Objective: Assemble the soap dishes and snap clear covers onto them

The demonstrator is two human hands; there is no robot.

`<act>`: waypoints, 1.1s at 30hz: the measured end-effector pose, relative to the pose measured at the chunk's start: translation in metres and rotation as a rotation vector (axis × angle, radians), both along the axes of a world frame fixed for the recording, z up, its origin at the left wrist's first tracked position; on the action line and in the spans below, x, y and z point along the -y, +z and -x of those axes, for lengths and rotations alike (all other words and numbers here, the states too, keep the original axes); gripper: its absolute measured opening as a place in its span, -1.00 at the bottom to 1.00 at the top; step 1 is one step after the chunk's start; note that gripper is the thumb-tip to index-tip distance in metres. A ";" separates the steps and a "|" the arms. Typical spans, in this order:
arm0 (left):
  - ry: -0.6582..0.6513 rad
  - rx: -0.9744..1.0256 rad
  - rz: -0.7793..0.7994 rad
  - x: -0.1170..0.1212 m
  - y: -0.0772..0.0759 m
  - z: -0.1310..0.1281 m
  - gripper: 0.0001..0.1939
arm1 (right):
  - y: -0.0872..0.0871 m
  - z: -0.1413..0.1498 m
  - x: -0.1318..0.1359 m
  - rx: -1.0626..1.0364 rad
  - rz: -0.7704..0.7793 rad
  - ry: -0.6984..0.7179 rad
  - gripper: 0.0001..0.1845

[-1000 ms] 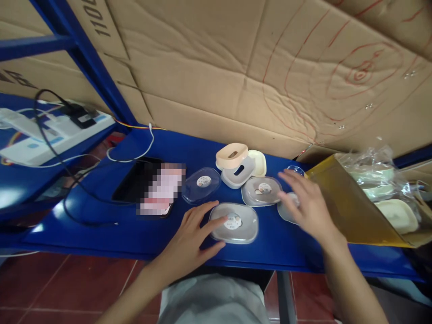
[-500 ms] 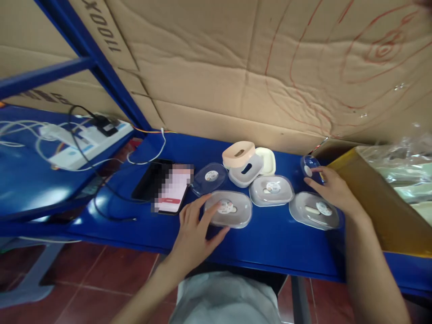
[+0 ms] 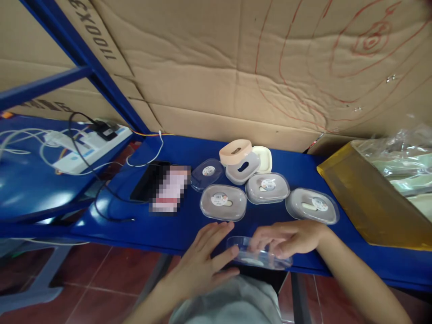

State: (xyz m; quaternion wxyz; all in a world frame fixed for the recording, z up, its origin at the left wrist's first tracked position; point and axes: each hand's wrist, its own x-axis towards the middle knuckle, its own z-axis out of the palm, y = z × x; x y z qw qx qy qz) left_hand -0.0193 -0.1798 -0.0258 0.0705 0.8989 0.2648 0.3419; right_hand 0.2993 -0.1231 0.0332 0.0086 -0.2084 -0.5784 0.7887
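Near the table's front edge, my right hand (image 3: 297,238) grips a clear plastic lid (image 3: 261,260), its fingers reaching into it. The lid is tilted, and a round label shows faintly through it. My left hand (image 3: 207,256) is open at the lid's left end, fingers spread; whether the fingertips touch it I cannot tell. Beyond my hands stand three grey boxes with clear lids: a left one (image 3: 238,204), a middle one (image 3: 282,191) and a right one (image 3: 293,202). Each carries a round label and a small pale piece under its lid.
Behind them, a peach box part (image 3: 227,157) rests on a grey one (image 3: 234,174) beside a cream piece (image 3: 267,157). Another clear lid (image 3: 202,177) lies left, near a phone (image 3: 168,193). A bag-filled carton (image 3: 371,207) stands right; cables and a power strip (image 3: 74,159) lie left.
My right hand has brought the clear lid from the back right to the front edge. My left hand has let go of the left box and moved down toward the lid.
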 end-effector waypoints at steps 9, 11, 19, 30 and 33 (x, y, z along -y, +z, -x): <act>-0.063 0.002 0.188 -0.006 -0.003 -0.001 0.04 | -0.034 0.017 -0.005 -0.070 0.298 0.057 -0.26; -0.041 0.027 0.155 -0.005 -0.003 -0.003 -0.03 | -0.038 0.019 -0.006 -0.081 0.335 0.014 -0.28; -0.007 0.005 0.081 -0.010 0.001 -0.006 -0.08 | -0.035 0.012 -0.008 -0.010 0.253 -0.077 -0.18; 0.034 -0.211 0.180 -0.008 -0.007 -0.004 -0.07 | 0.004 0.011 0.003 0.325 -1.011 -0.628 -0.60; 0.038 -0.295 0.192 -0.009 -0.006 -0.009 -0.11 | 0.000 0.016 0.002 0.422 -1.330 -0.607 -0.62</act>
